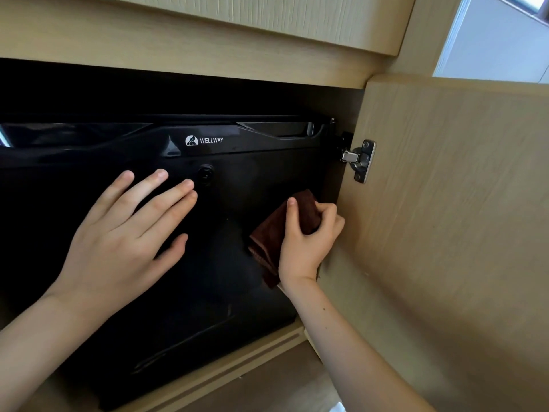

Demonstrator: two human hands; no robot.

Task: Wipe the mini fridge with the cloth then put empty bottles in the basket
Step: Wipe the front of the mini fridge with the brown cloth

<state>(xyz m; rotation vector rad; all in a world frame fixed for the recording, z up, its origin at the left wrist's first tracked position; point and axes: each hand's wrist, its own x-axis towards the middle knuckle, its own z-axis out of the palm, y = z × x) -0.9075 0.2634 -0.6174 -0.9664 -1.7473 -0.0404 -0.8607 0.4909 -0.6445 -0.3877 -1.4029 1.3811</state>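
A black mini fridge (208, 281) sits inside a light wooden cabinet (184, 55), its glossy door closed and facing the camera. A small round lock (205, 173) is set in the upper middle of that door, and everything else is placed from it.

Just above the lock is a white WELLWAY logo (204, 140). Above and right of the lock, a recessed handle slot (282, 129) runs along the fridge's top edge.

The left hand (124, 230) lies flat on the fridge door, below and left of the lock. Its fingers (154, 188) are straight and slightly spread, the tips ending just beside the lock, and the thumb is angled out below them.

The right hand (306, 239) is below and right of the lock, near the fridge's right edge. It grips a dark brown cloth (270, 236), bunched between the thumb on the near side and the curled fingers on the far side. The cloth is against the fridge door, and a loose corner of it hangs toward the wrist.

Further right of the lock, a metal hinge (359, 160) joins the cabinet to its open cabinet door (451, 218), which swings out to the right. A window (499, 40) shows far above and right.
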